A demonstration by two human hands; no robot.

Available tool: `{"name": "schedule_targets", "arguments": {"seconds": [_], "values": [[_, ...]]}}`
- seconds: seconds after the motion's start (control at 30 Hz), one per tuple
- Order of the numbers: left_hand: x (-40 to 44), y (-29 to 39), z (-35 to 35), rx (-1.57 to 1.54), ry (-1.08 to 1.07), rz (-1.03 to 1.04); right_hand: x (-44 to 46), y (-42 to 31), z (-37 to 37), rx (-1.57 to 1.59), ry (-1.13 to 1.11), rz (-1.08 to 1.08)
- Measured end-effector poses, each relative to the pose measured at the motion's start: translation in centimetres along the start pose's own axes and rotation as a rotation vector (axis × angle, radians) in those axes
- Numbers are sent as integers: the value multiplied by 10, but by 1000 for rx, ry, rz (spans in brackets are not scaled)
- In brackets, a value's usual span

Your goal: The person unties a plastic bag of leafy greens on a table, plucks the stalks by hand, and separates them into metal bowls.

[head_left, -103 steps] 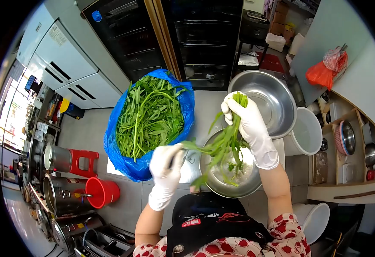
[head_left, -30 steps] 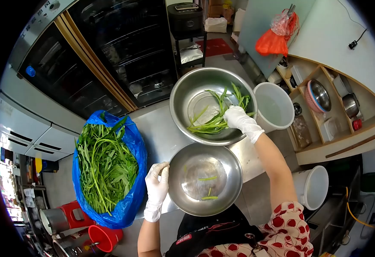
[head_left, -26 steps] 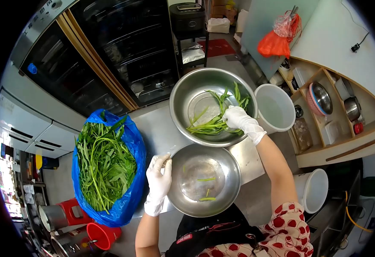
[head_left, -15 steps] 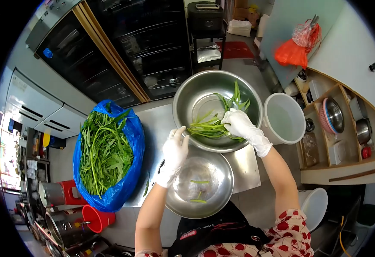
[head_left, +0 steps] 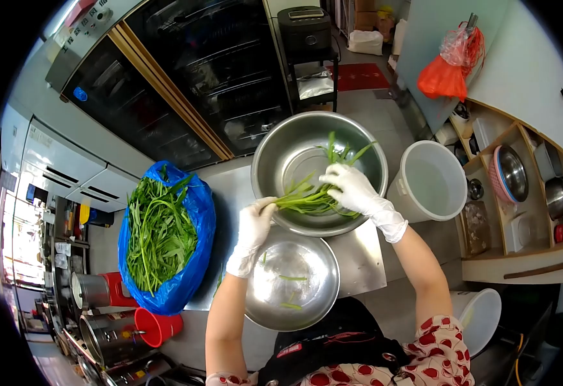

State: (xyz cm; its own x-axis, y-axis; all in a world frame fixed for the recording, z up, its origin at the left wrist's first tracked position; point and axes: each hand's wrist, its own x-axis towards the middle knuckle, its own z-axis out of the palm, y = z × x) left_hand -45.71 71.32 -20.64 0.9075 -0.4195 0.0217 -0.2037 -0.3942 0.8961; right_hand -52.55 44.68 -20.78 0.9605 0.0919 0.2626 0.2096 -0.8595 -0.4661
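White gloves cover both hands. My right hand (head_left: 351,188) is closed around a bunch of green stems (head_left: 307,201) over the larger steel basin (head_left: 265,154). At the basin's left rim, my left hand (head_left: 255,222) pinches the ends of the same stems. Leaves stick up beyond my right hand. Nearer to me, a smaller steel bowl (head_left: 307,283) holds a few short stem pieces (head_left: 292,278). To the left, a blue plastic bag (head_left: 205,212) stands open, full of leafy green vegetables (head_left: 159,238).
The basins and bag rest on a metal table (head_left: 368,257). A white bucket (head_left: 431,180) stands right of the large basin, another (head_left: 481,321) lower right. Wooden shelves (head_left: 506,257) are at the right. A red bucket (head_left: 159,327) sits lower left, dark glass-door cabinets (head_left: 210,71) behind.
My left hand has moved from the smaller bowl's rim up to the larger basin and taken hold of the stem ends. The stems in my right hand have been lifted slightly and drawn left.
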Motion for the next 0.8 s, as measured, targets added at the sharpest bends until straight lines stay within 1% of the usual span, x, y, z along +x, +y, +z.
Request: {"name": "schedule_targets", "arguments": {"seconds": [0.03, 0.1, 0.13, 0.17, 0.23, 0.43, 0.57, 0.6, 0.7, 0.8], "values": [[1, -6, -5, -11, 3, -8, 0, -2, -8, 13, 122, 27], [0, -13, -17, -64, 21, -54, -7, 21, -7, 90, 230, 99], [0, -15, -22, -123, 26, -42, -8, 28, -9, 149, 214, 177], [-2, -17, -29, -153, 21, -88, -12, 32, -11, 198, 227, 228], [-7, -17, -40, -182, 44, -107, -16, 37, -11, 263, 205, 278], [-19, -12, -63, -173, 105, -76, -21, 18, -9, 191, 267, 45], [-25, -16, -69, -199, 116, -70, -23, 4, -12, 192, 213, -70], [-26, -15, -70, -200, 114, -81, -23, 0, -10, 192, 246, -108], [-28, -15, -72, -184, 105, -71, -20, -10, -8, 173, 281, -134], [-29, -13, -72, -187, 106, -41, -19, -10, -4, 121, 130, -196]]}}
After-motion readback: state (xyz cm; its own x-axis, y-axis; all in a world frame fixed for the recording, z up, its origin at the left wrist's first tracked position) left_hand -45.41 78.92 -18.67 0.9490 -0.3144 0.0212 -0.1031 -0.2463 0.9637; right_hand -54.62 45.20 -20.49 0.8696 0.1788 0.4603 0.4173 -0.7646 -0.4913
